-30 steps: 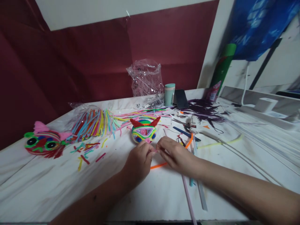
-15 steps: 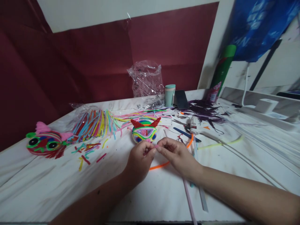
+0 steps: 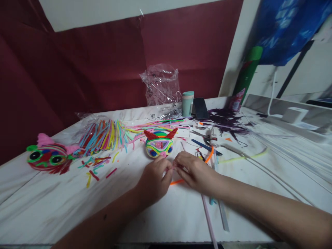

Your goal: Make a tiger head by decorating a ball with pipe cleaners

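My left hand (image 3: 157,175) and my right hand (image 3: 193,171) meet fingertip to fingertip above the table, both closed in a pinch. Between them is a small pink piece (image 3: 174,168), seemingly pipe cleaner, mostly hidden by the fingers. Just beyond stands a round, multicoloured pipe-cleaner animal head (image 3: 159,144) with red horns and a pink nose. An orange pipe cleaner (image 3: 177,182) runs beneath my hands and shows again on the right. A second pipe-cleaner head (image 3: 48,157), red with big black eyes and pink ears, sits at the far left.
Loose pipe cleaners (image 3: 102,136) in many colours lie at the back left, with short clippings (image 3: 95,169) before them. A glue gun (image 3: 214,135), a dark blue strip (image 3: 204,147), a phone (image 3: 200,108) and a teal cup (image 3: 187,104) stand or lie behind my right hand.
Both hands have shifted slightly downward and their fingers have turned in a little, still pinched together. The pipe-cleaner heads stay in place on the table; the view has tilted slightly.
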The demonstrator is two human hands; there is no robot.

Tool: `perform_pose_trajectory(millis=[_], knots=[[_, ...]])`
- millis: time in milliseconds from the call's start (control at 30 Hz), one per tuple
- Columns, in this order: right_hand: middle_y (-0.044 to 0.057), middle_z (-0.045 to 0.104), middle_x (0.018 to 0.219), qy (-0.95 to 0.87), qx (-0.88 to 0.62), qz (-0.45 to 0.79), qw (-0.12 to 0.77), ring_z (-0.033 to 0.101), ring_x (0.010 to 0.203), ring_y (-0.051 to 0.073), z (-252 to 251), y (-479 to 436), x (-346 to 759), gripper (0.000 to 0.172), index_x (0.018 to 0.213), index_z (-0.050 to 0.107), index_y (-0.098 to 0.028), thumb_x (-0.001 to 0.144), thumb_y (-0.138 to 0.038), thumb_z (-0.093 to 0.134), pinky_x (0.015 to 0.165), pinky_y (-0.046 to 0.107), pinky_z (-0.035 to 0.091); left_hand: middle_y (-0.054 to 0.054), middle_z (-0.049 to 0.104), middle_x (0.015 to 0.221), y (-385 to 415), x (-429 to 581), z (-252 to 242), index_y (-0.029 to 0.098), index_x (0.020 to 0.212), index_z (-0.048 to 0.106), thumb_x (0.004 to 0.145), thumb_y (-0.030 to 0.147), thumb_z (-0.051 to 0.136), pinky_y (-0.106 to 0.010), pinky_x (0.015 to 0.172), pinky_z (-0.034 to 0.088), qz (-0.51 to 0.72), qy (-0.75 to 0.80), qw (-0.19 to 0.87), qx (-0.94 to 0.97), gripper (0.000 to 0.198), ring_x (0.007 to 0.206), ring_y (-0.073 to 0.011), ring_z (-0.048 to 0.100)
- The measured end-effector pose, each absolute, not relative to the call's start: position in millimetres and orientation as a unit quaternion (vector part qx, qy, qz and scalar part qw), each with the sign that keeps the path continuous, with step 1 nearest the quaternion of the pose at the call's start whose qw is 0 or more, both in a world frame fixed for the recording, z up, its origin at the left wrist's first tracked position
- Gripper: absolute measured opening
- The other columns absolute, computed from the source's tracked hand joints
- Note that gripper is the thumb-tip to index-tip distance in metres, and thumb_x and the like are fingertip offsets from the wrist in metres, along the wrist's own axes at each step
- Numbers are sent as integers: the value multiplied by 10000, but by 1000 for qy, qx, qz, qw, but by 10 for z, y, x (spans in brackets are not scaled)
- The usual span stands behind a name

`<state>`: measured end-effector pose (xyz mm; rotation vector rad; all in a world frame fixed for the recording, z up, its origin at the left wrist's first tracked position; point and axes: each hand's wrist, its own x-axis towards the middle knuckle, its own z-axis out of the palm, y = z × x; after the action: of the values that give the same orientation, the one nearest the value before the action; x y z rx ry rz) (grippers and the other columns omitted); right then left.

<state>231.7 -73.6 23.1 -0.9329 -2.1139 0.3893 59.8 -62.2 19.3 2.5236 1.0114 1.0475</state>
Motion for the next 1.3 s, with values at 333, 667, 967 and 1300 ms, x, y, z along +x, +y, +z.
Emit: perform_pose_trajectory(millis=[333, 667, 967, 1300], knots=[[20, 618, 735, -680, -398, 334, 517, 568, 712, 153, 146, -756, 2210, 164, 765, 590, -183, 834, -327, 549, 668, 278, 456, 21, 507, 630, -630, 670, 176, 181, 678, 521, 771, 226, 500, -237, 571, 402, 443, 410, 304, 737, 105, 590, -122, 473], [91, 568, 722, -880, -343, 36, 327, 504, 712, 196, 153, -688, 2328, 181, 752, 565, -152, 839, -111, 412, 646, 317, 422, -7, 494, 655, -588, 584, 116, 195, 667, 448, 808, 117, 402, -265, 573, 374, 343, 323, 57, 880, 168, 613, -153, 468], [16, 626, 743, -668, -388, 400, 493, 573, 705, 146, 166, -730, 2239, 166, 777, 600, -176, 805, -337, 571, 671, 265, 449, 11, 518, 656, -642, 661, 200, 181, 684, 508, 789, 211, 478, -243, 587, 401, 450, 405, 238, 760, 113, 623, -133, 491], [76, 584, 719, -845, -356, 99, 387, 531, 711, 186, 186, -710, 2329, 142, 747, 554, -160, 831, -118, 447, 649, 297, 437, -11, 506, 673, -572, 571, 106, 173, 685, 491, 834, 138, 430, -254, 606, 384, 357, 336, 94, 866, 164, 651, -147, 492]])
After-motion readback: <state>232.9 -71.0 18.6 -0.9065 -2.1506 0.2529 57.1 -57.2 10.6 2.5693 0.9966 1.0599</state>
